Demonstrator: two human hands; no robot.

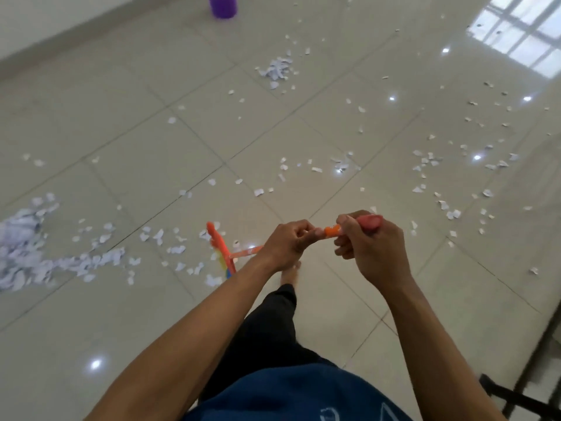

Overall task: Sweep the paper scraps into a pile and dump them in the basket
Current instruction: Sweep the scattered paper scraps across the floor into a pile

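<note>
Paper scraps [425,161] litter the tiled floor [151,147], with a thicker heap [21,244] at far left. The left hand [288,241] and right hand [368,250] both grip the broom [220,253] by its orange handle. The purple basket [222,6] stands well away, by the wall.

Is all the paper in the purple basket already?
No, paper scraps lie scattered all over the floor, far from the purple basket.
</note>
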